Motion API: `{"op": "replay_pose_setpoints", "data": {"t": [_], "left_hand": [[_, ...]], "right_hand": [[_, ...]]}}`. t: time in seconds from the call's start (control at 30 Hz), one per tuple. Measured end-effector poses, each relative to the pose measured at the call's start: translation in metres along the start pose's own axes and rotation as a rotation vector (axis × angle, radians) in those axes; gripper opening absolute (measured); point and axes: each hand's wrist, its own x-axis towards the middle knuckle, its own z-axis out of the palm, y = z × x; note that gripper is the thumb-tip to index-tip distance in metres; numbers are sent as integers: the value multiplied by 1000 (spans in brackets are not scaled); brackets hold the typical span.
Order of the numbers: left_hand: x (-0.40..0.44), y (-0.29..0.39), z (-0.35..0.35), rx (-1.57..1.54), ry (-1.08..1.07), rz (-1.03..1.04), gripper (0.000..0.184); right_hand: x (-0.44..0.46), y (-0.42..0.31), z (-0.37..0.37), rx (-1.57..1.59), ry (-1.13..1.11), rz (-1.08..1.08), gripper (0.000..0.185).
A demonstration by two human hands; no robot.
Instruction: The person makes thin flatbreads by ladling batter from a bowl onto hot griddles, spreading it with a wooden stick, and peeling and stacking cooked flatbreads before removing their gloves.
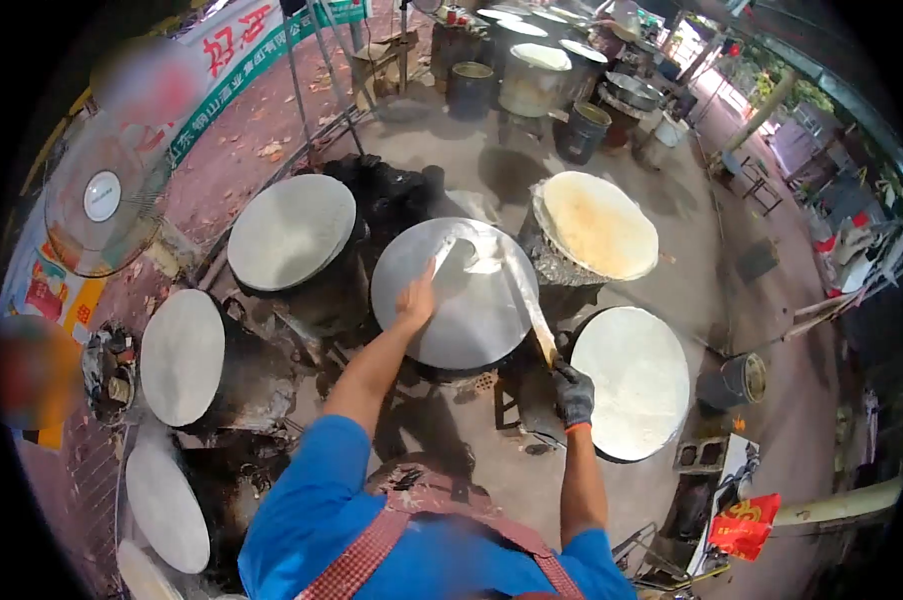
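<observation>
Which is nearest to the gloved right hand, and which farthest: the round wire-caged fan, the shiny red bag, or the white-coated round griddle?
1. White-coated round griddle, right beside the gloved right hand.
2. Shiny red bag, lower right.
3. Round wire-caged fan, far left.

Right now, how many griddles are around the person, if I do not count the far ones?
7: the middle griddle, the upper right one, the lower right one, and four down the left side, the lowest cut off. Others may be hidden.
</observation>
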Motion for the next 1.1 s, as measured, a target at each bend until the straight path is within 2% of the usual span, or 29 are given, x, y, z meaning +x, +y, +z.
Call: {"op": "replay_pose_setpoints", "data": {"t": [0.03,0.1,0.13,0.2,0.23,0.27,0.33,0.37,0.4,0.43,0.47,0.5,0.53,0.6,0.63,0.7,0.73,0.77,0.83,0.87,0.9,0.93,0.97,1.03,1.07,1.1], "left_hand": [[1,2,-7,58,-29,36,66],[16,2,4,17,2,55,67],[18,-2,7,8,11,59,67],[24,15,-17,-150,53,-82,67],[27,22,-38,-215,75,-140,67],[28,21,-59,-387,97,-152,64],[13,6,-99,-662,183,13,61],[18,-26,-82,-579,223,100,60],[4,-47,-86,-661,221,394,60],[-10,-71,-71,-618,212,378,62],[-39,-84,-65,-625,169,292,62],[-74,-85,-80,-751,-33,87,62],[-95,-115,-59,-746,-64,21,62],[-142,-133,-65,-618,-70,-29,61],[-160,-124,-84,-709,-168,-176,60],[-177,-156,-61,-703,-119,-129,60],[-180,-164,-53,-741,-128,-152,60],[-184,-172,-45,-778,-136,-174,61],[-183,-165,-62,-743,-241,-308,61],[-183,-158,-76,-707,-305,-388,62],[-182,-156,-83,-684,-318,-389,62],[-177,-157,-80,-679,-288,-327,62],[-178,-166,-69,-575,-107,-64,63],[-176,-186,-50,-654,-123,-129,63],[-175,-170,-61,-779,-184,-226,62],[-175,-154,-72,-897,-234,-332,62]], "right_hand": [[3,-1,9,42,23,74,29],[16,9,55,225,145,-106,30],[29,9,80,43,98,51,32],[37,9,87,-426,129,-86,36],[41,12,78,-506,124,-98,38],[47,14,79,-232,78,2,34],[52,20,81,306,7,191,26],[64,21,104,378,83,289,28],[80,38,132,90,134,139,30],[82,3,154,-67,208,41,31],[127,71,187,-226,95,-172,35],[114,34,163,-533,32,-89,41],[98,-12,136,-845,-54,-31,48],[72,-58,74,-192,-147,221,51],[70,-56,86,-200,-82,228,46],[53,-31,123,-248,32,259,38],[48,-29,159,-189,283,69,42],[61,13,183,-701,95,-359,43],[69,9,168,-1017,-143,-621,41],[60,-31,126,-851,-147,-438,40],[40,-58,106,-113,-157,-34,32],[21,-85,86,675,90,261,27],[36,-59,88,416,0,334,28],[66,25,153,-181,-66,-4,31],[81,67,185,-462,-26,-168,33],[76,48,187,-456,-51,-236,32]]}}
